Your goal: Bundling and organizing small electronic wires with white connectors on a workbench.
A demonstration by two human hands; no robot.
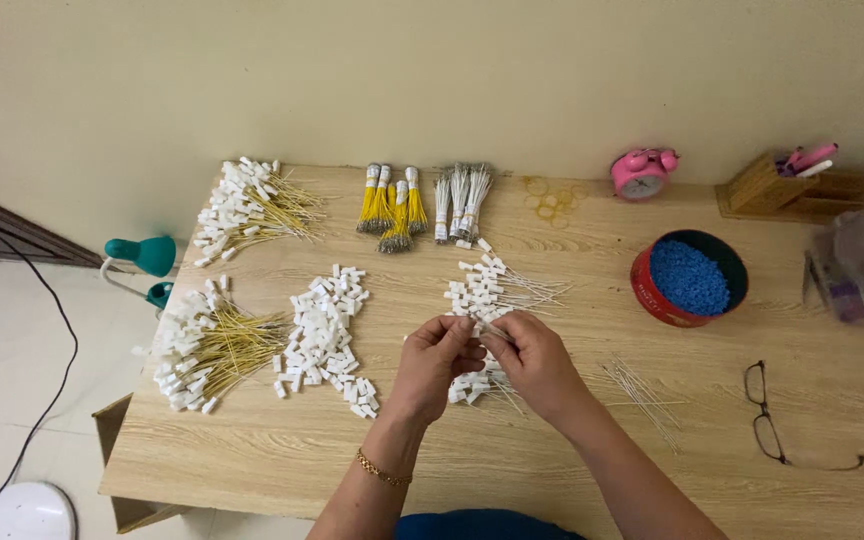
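Note:
My left hand (438, 362) and my right hand (529, 358) meet over the middle of the wooden table (252, 450), fingertips pinched together on a small white connector with a thin white wire (479, 324). Just under and behind them lies a pile of white connectors with white wires (492, 287). A heap of loose white connectors (324, 335) sits to the left of my left hand. Loose thin white wires (642, 390) lie right of my right hand. My left wrist wears a gold bracelet.
Two piles of yellow-wired connectors (214, 345) (252, 208) lie at the left. Bundled yellow wires (390, 205) and white wires (460, 200) sit at the back. A red tin of blue beads (690, 277), pink alarm clock (642, 172), wooden pen holder (767, 185), glasses (767, 420), green lamp (147, 258).

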